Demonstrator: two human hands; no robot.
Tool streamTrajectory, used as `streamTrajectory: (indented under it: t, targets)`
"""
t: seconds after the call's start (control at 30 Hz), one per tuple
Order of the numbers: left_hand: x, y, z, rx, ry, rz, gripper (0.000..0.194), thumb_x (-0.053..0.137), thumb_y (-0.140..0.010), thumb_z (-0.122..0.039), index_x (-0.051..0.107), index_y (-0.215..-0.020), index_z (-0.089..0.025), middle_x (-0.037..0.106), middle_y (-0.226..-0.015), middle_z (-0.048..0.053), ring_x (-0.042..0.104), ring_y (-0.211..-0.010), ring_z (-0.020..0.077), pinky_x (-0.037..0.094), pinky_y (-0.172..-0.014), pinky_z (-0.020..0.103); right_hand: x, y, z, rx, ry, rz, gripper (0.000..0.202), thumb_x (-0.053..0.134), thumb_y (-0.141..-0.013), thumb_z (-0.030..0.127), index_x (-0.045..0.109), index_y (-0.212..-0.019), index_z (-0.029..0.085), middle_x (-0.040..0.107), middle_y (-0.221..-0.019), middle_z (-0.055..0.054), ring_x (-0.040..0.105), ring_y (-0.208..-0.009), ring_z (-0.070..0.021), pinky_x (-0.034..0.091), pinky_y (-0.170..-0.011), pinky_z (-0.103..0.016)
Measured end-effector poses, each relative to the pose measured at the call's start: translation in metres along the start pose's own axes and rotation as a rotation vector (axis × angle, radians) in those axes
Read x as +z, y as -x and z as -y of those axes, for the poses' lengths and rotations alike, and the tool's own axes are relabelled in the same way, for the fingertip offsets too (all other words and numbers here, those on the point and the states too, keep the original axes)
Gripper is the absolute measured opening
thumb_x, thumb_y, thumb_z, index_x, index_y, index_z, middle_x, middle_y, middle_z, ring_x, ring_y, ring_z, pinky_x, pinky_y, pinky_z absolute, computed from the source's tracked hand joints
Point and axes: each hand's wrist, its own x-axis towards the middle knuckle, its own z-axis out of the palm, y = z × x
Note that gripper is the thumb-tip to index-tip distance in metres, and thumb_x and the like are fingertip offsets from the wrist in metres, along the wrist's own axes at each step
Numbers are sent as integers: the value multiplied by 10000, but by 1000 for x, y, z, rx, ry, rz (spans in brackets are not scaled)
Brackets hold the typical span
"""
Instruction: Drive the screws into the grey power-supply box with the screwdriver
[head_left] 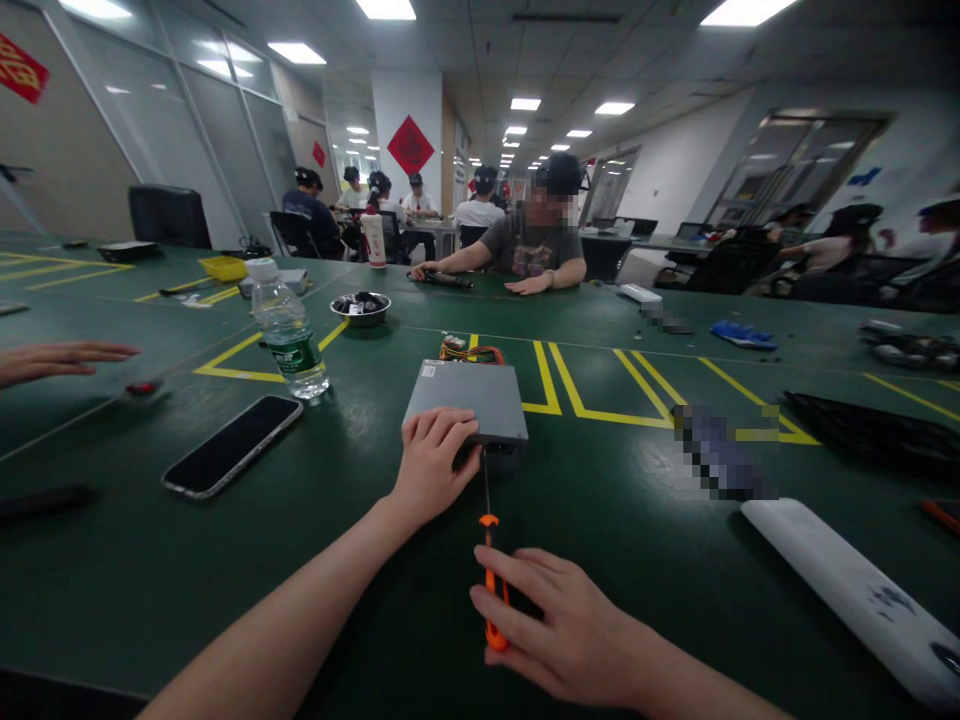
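A grey metal computer power supply (472, 390) lies flat on the green table, its bundle of coloured cables (476, 350) at the far side. My left hand (439, 460) rests on its near left corner, fingers over the top and thumb at the front edge, gripping it. In my right hand (555, 620) is a screwdriver (491, 580) with an orange and black handle, held between the fingers and thumb. Its thin shaft points away from me, and the tip meets the front face of the power supply near my left thumb. The exact contact spot is hidden.
Left of the power supply are a water bottle (289, 340), a phone (232, 445) and a metal bowl (361, 308). A long white object (847, 590) lies at right. Another person's hand (67, 360) reaches in from the left; a person (525, 235) sits opposite.
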Motion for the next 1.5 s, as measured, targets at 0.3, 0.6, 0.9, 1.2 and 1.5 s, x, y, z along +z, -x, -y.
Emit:
streamTrajectory:
  t: [0.3, 0.6, 0.9, 1.2, 1.5]
  targets:
    - [-1, -1, -1, 2, 5, -7, 176, 549, -795, -239, 550, -972, -240, 622, -1079, 21, 504, -1032, 203, 311, -870, 387, 5, 2, -4, 11, -45, -5, 344, 461, -884, 392, 499, -1115, 140, 589, -1154, -157, 626, -894, -195, 510, -771, -322]
    - [1, 1, 1, 1, -14, -5, 186, 545, -795, -247, 556, -981, -240, 622, -1084, 21, 500, -1035, 205, 311, -878, 389, 5, 3, 0, -3, -20, -92, 283, 412, -901, 313, 501, -1074, 108, 605, -1103, -182, 630, -880, -202, 515, -738, -320]
    - [0, 2, 0, 18, -7, -9, 179, 539, -800, -249, 545, -979, -232, 616, -1083, 15, 489, -1034, 199, 311, -870, 378, 10, -8, 1, -63, 58, -181, 335, 489, -873, 430, 539, -1001, 125, 631, -1017, -174, 626, -783, -195, 509, -675, -327]
    - [3, 2, 3, 24, -10, -7, 188, 542, -796, -252, 547, -983, -235, 613, -1084, 29, 488, -1035, 215, 309, -867, 392, 5, -13, 4, -70, 3, -199, 276, 429, -889, 340, 505, -1024, 111, 621, -1010, -184, 618, -826, -196, 501, -680, -317]
    - [2, 3, 2, 15, -5, -30, 176, 554, -786, -253, 545, -961, -236, 613, -1076, 26, 501, -1014, 208, 315, -858, 385, 3, -12, 4, -23, -25, -113, 353, 407, -901, 412, 491, -1105, 135, 606, -1040, -171, 601, -946, -213, 505, -725, -319]
